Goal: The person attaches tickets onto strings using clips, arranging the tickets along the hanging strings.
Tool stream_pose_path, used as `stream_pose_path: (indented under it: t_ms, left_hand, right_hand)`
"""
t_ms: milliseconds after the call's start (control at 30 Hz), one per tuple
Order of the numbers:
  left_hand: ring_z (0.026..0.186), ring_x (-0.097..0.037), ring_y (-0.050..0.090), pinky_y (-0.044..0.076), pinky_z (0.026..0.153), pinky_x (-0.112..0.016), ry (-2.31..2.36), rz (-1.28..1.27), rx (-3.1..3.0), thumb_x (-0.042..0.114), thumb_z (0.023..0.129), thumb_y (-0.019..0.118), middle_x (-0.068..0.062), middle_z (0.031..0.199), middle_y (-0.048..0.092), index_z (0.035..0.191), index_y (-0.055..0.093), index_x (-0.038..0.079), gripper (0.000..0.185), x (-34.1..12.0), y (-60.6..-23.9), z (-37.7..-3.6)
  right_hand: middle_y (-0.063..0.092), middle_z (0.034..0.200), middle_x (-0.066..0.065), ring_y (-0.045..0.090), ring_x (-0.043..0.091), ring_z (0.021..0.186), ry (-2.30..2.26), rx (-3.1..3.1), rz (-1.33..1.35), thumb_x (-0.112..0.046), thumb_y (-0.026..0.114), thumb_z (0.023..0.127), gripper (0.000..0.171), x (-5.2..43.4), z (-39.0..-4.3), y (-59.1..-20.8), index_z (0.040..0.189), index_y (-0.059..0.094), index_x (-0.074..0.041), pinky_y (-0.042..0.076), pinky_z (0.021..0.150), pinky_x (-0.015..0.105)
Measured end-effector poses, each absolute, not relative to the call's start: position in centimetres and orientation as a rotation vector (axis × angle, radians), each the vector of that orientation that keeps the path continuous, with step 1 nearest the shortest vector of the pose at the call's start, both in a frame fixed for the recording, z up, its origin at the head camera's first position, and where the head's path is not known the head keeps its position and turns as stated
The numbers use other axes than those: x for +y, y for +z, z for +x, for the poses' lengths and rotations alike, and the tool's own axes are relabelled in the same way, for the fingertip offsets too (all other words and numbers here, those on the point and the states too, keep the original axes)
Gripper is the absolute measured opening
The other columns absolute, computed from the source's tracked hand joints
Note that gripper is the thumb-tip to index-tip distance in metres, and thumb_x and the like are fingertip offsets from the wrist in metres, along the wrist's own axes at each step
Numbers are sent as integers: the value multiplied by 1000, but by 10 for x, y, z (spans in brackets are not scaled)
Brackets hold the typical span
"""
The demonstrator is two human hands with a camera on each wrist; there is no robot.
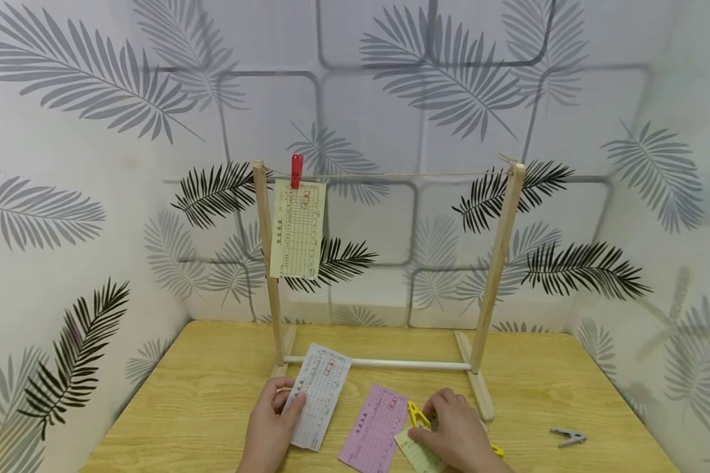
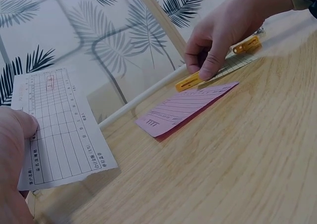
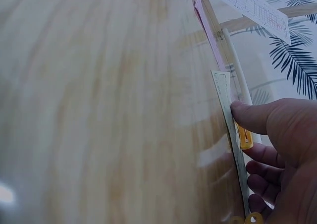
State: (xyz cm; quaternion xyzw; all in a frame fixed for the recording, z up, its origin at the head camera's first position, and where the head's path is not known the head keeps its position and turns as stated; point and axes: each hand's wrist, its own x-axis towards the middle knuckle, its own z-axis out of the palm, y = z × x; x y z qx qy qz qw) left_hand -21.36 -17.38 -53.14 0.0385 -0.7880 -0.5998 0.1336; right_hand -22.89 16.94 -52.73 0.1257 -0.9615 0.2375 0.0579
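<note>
My left hand (image 1: 269, 424) holds a white printed receipt form (image 1: 319, 397) by its left edge, thumb on top, lifted off the table. With thumb and fingers my right hand (image 1: 458, 430) pinches a yellow clothespin (image 1: 417, 415) low over the table. Beneath that hand lies a pale yellow-green receipt form (image 1: 417, 454), partly covered by it. A pink receipt form (image 1: 374, 430) lies between the two hands. In the right wrist view the pinched clothespin (image 3: 244, 136) shows between thumb and index finger, close to the yellow-green form (image 3: 233, 120).
A wooden rack (image 1: 499, 263) with a string (image 1: 402, 175) across its top stands behind. From the string hangs a yellow-green form (image 1: 298, 230) under a red clothespin (image 1: 296, 172). Another yellow clothespin (image 1: 497, 450) and a grey one (image 1: 568, 437) lie at right.
</note>
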Motion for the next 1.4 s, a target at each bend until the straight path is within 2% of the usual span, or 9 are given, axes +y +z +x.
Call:
stream_pose_path:
  t_ms: [167, 400, 667, 967, 1200, 1400]
  left_hand:
    - [82, -18, 69, 53, 67, -28, -1748, 117, -2276, 8, 104, 77, -4, 97, 81, 127, 63, 8, 27, -174, -532, -213]
    - [83, -18, 70, 54, 69, -27, -1760, 103, -2253, 8, 104, 77, -4, 99, 81, 128, 63, 9, 27, -174, -533, -214]
    - [85, -17, 73, 58, 67, -29, -1793, 77, -2194, 8, 106, 75, -8, 104, 81, 131, 61, 5, 29, -173, -530, -213]
    - [87, -17, 77, 62, 69, -30, -1834, 3, -2086, 6, 107, 73, -17, 111, 80, 132, 60, 2, 28, -170, -515, -212]
    - [86, -17, 77, 63, 69, -30, -1849, -34, -2032, 5, 107, 73, -18, 110, 80, 131, 61, 1, 27, -163, -496, -216]
    - [86, -18, 78, 63, 69, -31, -1842, -67, -1985, 5, 107, 73, -17, 109, 81, 130, 62, 4, 25, -158, -476, -221]
  right_hand:
    - [57, 104, -2, 51, 20, 94, 747, -2935, 365, -42, 95, 86, 40, 169, -229, -526, 98, 66, -16, 48, 86, 46]
    - [66, 108, 0, 59, 21, 100, 806, -2906, 300, -32, 94, 86, 34, 168, -228, -522, 104, 72, -13, 51, 93, 49]
    - [67, 94, -4, 57, 13, 85, 939, -2889, 232, -24, 93, 90, 31, 168, -231, -517, 109, 74, -9, 52, 76, 37]
    - [73, 103, -5, 66, 14, 94, 1004, -2841, 225, -22, 87, 96, 28, 172, -231, -505, 120, 77, -10, 59, 83, 45]
    - [74, 108, -5, 65, 14, 96, 1002, -2753, 300, -20, 85, 99, 28, 174, -234, -484, 125, 79, -12, 55, 81, 40]
    - [74, 113, -4, 65, 12, 97, 1031, -2687, 373, -19, 83, 101, 30, 176, -241, -461, 130, 79, -12, 57, 86, 40]
